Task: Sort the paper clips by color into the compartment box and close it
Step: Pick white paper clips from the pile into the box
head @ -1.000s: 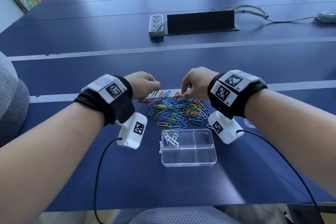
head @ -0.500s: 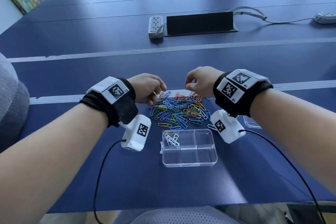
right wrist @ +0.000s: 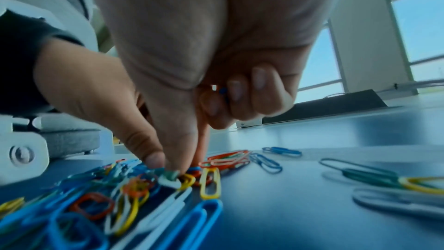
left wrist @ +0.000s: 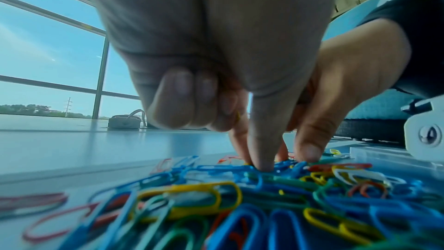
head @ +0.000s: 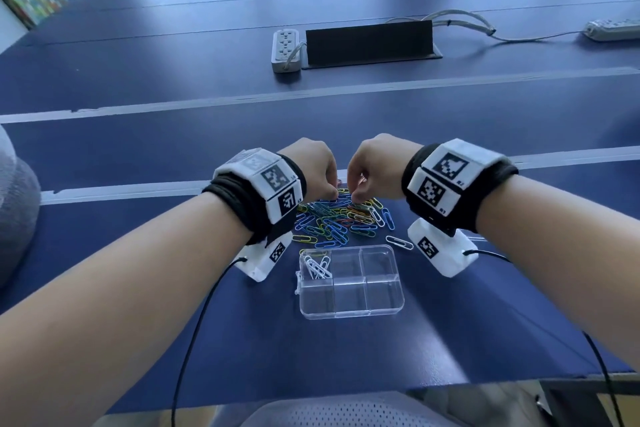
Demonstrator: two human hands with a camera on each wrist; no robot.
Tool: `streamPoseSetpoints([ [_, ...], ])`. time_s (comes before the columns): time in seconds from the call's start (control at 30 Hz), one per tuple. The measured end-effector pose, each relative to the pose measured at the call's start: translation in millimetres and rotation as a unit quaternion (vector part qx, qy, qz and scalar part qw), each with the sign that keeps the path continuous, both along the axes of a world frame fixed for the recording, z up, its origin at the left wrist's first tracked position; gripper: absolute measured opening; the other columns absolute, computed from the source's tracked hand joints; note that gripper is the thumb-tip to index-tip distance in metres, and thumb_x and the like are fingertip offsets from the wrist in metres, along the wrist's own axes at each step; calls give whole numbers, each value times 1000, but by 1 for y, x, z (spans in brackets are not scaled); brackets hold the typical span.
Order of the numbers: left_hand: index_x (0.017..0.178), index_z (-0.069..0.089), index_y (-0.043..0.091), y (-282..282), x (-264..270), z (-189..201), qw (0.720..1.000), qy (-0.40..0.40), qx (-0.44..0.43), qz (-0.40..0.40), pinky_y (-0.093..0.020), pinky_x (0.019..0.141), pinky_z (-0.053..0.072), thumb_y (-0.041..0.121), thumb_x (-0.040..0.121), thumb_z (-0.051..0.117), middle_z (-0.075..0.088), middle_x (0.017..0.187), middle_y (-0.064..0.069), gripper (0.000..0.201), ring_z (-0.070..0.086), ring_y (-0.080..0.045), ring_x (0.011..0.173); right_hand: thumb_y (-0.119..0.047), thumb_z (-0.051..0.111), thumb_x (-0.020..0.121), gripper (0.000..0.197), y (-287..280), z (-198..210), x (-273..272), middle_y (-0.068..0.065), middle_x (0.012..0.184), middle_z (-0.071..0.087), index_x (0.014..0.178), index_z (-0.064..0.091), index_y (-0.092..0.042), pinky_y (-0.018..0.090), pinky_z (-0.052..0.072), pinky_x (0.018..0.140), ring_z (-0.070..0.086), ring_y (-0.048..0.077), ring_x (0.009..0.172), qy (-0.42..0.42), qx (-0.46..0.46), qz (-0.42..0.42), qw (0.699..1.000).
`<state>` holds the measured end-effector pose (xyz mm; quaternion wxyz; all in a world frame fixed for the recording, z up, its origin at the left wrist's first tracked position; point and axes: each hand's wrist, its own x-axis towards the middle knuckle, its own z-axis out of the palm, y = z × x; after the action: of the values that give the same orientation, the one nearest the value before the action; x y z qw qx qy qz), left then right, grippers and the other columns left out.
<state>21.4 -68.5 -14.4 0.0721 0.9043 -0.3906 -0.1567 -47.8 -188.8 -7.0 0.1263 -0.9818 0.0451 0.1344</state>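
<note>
A heap of coloured paper clips point(head: 334, 220) lies on the blue table, just beyond the clear compartment box point(head: 381, 312). The box stands open, with several white clips point(head: 317, 267) in its far-left compartment. My left hand point(head: 332, 197) and right hand point(head: 356, 199) meet at the heap's far edge. In the left wrist view my left hand point(left wrist: 257, 166) pinches into blue clips, and a yellow clip point(left wrist: 238, 116) shows inside its curled fingers. In the right wrist view my right hand point(right wrist: 185, 170) pinches at the heap, a blue clip point(right wrist: 223, 90) tucked in its curled fingers.
One white clip point(head: 400, 242) lies apart, right of the heap. A clear flat plastic piece point(head: 481, 238) sits behind my right wrist. Farther back are a power strip point(head: 285, 50), a black cable flap point(head: 370, 42) and cables. The table's near edge is close to my body.
Both hands have drawn together over the far middle of the heap, the left one moving right. Their fingertips now dip into the clips side by side.
</note>
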Motion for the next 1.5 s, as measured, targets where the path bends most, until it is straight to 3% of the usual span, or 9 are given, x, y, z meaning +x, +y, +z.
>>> streamPoseSetpoints([
  [0.3, 84, 72, 22, -2, -1, 1, 1000, -3, 6, -1, -24, 63, 41, 24, 75, 70, 54, 63, 10, 9, 54, -17, 68, -25, 61, 79, 10, -2, -2, -3, -4, 72, 64, 69, 63, -26, 25, 48, 68, 59, 16, 75, 11, 2, -7, 1000],
  [0.43, 81, 74, 19, -4, -1, 2, 1000, -4, 9, -6, -26, 67, 48, 21, 74, 66, 71, 88, 0, 11, 58, -18, 74, -27, 65, 78, 3, -2, -2, -6, -5, 78, 63, 80, 67, -25, 29, 53, 76, 61, 18, 83, -4, 16, -13, 1000],
  [0.57, 82, 72, 17, -5, -4, 2, 1000, -11, 27, 0, -25, 63, 42, 26, 73, 67, 60, 74, 1, 14, 55, -18, 71, -26, 67, 78, 10, 0, -4, -5, 0, 90, 71, 85, 74, -23, 29, 55, 77, 65, 19, 87, -20, 30, -15, 999],
  [0.73, 74, 69, 18, -3, -4, 3, 1000, 8, 16, 12, -24, 61, 41, 26, 72, 68, 54, 61, 4, 8, 52, -17, 66, -22, 63, 79, 7, 0, -3, -4, -6, 73, 63, 73, 67, -25, 23, 45, 65, 58, 15, 75, -12, 13, -16, 1000],
  [1.0, 79, 66, 8, 4, -2, 2, 996, 76, -28, 47, -23, 56, 39, 26, 74, 61, 57, 68, -2, 19, 48, -17, 62, -27, 61, 82, 9, -9, 3, -10, -6, 61, 55, 75, 62, -21, 21, 39, 53, 51, 12, 58, 26, 112, -75, 991],
  [1.13, 66, 55, 14, 7, 2, 3, 957, 258, -97, 95, -20, 48, 38, 18, 67, 62, 56, 58, -1, 8, 41, -16, 46, -13, 56, 84, 14, -17, 0, -10, 0, 57, 54, 69, 56, -13, 20, 33, 43, 39, 14, 46, 89, 299, -153, 938],
  [1.23, 66, 46, 12, 11, 5, 3, 915, 356, -152, 115, -14, 37, 30, -5, 77, 54, 51, 41, 6, 22, 33, -8, 36, 2, 51, 85, 17, -23, -2, -12, 10, 61, 59, 71, 50, -8, 16, 36, 36, 42, 14, 44, 115, 427, -182, 878],
  [1.37, 69, 44, 13, 16, 5, 0, 883, 414, -182, 127, -12, 35, 29, -11, 82, 47, 56, 49, -2, 28, 32, -7, 34, 9, 51, 87, 17, -30, -1, -14, 8, 56, 64, 89, 57, -7, 16, 46, 39, 53, 12, 41, 117, 514, -180, 830],
  [1.5, 71, 45, 13, 17, 4, 0, 879, 419, -177, 142, -10, 36, 25, -11, 84, 42, 52, 54, -7, 27, 30, -7, 31, 10, 42, 91, 29, -32, -1, -13, 12, 68, 62, 109, 60, -2, 17, 51, 45, 59, 13, 46, 132, 506, -196, 830],
])
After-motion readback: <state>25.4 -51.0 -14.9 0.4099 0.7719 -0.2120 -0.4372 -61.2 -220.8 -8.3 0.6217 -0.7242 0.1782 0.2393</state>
